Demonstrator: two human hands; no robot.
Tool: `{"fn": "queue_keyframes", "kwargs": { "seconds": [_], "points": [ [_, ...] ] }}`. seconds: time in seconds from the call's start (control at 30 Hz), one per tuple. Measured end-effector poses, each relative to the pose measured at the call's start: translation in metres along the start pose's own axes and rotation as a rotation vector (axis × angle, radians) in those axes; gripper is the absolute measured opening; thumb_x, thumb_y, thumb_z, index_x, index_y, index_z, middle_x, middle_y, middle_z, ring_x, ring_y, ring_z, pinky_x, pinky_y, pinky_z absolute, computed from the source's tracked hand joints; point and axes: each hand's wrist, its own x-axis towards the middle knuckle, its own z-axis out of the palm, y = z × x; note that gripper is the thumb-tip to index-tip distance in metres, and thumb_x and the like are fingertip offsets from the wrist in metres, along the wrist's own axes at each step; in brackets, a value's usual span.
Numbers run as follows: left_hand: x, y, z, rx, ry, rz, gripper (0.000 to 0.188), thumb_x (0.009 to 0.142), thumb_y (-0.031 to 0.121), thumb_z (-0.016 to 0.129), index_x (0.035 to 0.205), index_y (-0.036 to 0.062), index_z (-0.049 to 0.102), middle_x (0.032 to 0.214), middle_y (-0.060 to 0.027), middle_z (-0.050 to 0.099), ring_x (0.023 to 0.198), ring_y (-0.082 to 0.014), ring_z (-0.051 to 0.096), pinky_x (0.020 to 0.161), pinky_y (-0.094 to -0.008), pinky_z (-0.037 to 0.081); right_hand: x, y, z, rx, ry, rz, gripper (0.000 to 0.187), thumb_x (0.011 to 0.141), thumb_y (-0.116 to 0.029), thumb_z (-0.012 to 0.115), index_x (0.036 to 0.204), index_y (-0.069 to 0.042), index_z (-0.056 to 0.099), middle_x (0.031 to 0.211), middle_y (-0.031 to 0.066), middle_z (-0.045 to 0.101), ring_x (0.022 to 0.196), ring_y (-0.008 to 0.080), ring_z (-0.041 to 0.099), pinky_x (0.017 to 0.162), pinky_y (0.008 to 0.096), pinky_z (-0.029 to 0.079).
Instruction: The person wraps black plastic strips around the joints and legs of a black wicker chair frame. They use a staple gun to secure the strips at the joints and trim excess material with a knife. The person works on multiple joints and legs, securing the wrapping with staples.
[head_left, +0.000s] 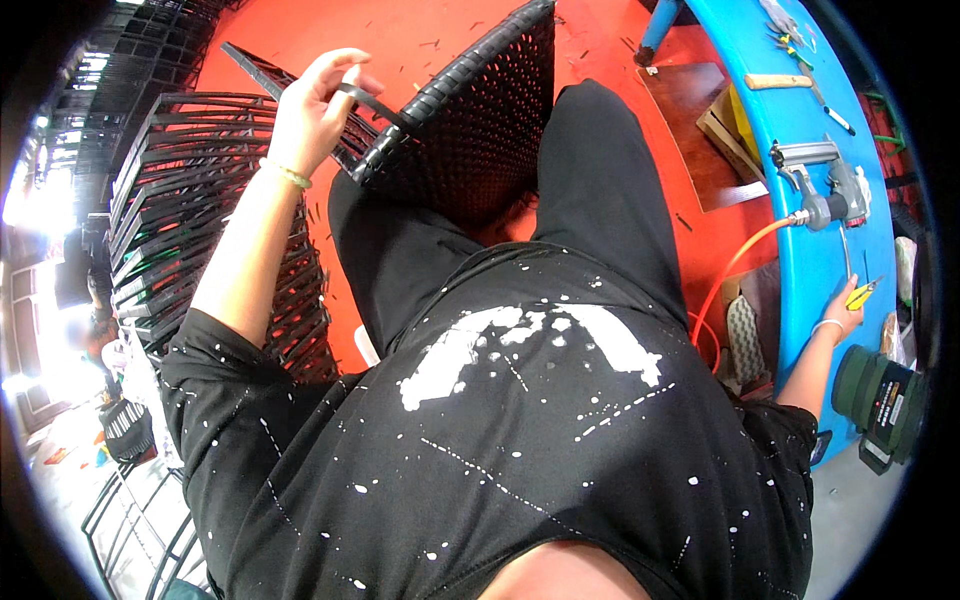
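Your left hand (314,105), upper left, pinches a black strip (374,104); your right hand (838,308), far right, touches a yellow-handled tool (862,294), grip unclear.

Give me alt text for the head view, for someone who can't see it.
A person's left hand holds a black strip at a woven black panel's edge. The right hand is at a yellow-handled tool near a grey tool on a blue table.

Left hand (318,98) is pinching black strip (372,103) at rim of woven black panel (470,120) leaning between knees (600,115); right hand (838,308) is touching yellow tool (864,293) over blue table (810,265), grip unclear; grey air tool (826,207) with orange hose (751,242) is lying nearby
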Motion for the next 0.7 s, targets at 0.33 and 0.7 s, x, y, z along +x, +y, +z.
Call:
{"fn": "queue_keyframes", "kwargs": {
  "seconds": [0.33, 0.7],
  "points": [
    [-0.036, 0.02, -0.01, 0.459, -0.045, 0.382, 0.017, 0.094, 0.008, 0.066, 0.111, 0.0051, 0.07, 0.092, -0.012, 0.07, 0.083, -0.0296, 0.07, 0.077, -0.0348, 0.057, -0.002, -0.003, -0.007, -0.022, -0.025, -0.035, 0.079, 0.084, -0.067, 0.07, 0.102, 0.01, 0.071, 0.103, 0.0301, 0.071, 0.096, 0.0448, 0.068, 0.086, 0.0508, 0.051],
    [-0.099, 0.051, 0.016, 0.34, 0.055, 0.292, 0.03, 0.079, 0.011, 0.074, 0.109, 0.0101, 0.07, 0.145, -0.0162, 0.057, 0.137, -0.0367, 0.05, 0.113, -0.0538, 0.034, -0.006, -0.047, -0.027, -0.551, 0.102, -0.127, 0.09, 0.068, -0.076, 0.077, 0.125, -0.008, 0.068, 0.129, 0.0214, 0.065, 0.122, 0.0375, 0.059, 0.101, 0.0491, 0.047]
  ]
}}
